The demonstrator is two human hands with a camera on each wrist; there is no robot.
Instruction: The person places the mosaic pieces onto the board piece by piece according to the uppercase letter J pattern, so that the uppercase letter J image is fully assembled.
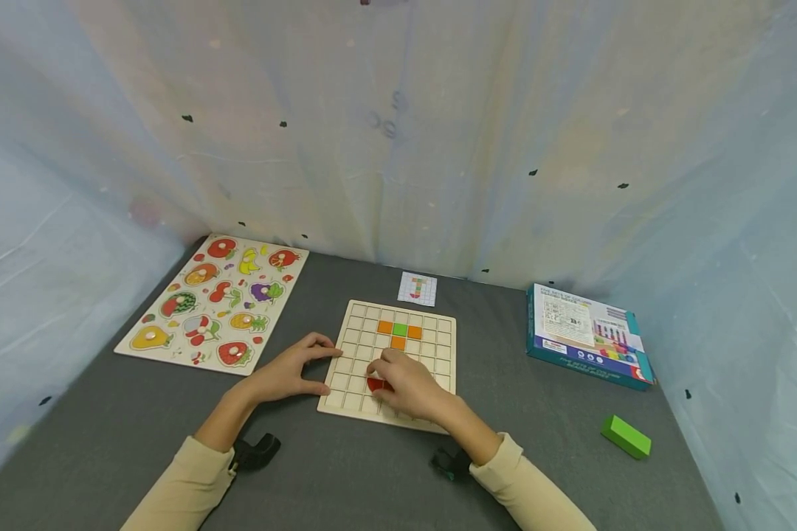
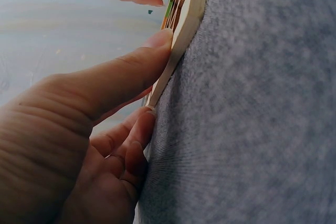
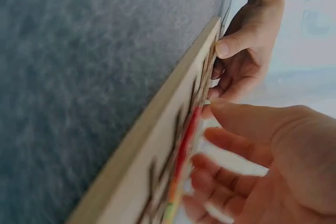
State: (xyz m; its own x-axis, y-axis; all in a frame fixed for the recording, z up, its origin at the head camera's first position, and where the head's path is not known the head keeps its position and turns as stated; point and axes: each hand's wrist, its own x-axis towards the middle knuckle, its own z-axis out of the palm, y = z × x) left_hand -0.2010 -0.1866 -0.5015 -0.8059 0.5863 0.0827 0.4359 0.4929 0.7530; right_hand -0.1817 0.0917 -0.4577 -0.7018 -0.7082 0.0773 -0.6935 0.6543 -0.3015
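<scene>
A gridded wooden board [image 1: 359, 402] lies on the dark table. Orange tiles [image 1: 415, 332] and a green tile [image 1: 400, 330] form a small T on it. Over the nearer half is my right hand [image 1: 408, 383], with thumb and fingertips around a flat red piece [image 1: 376, 385]. In the right wrist view, the red piece [image 3: 187, 142] sits on the board, its end beside the thumb tip, and the loosely curved fingers stand slightly off it. My left hand [image 1: 285, 372] touches the board's left edge, thumb and fingers spread along it. The left wrist view shows the thumb [image 2: 136, 61] lying against that edge.
Behind the board is a small pattern card [image 1: 417, 289]. A fruit puzzle board [image 1: 199, 313] lies at the left. At the right are a boxed set [image 1: 587, 335] and a green block [image 1: 626, 436]. A pale curtain [image 1: 398, 147] hangs around the table.
</scene>
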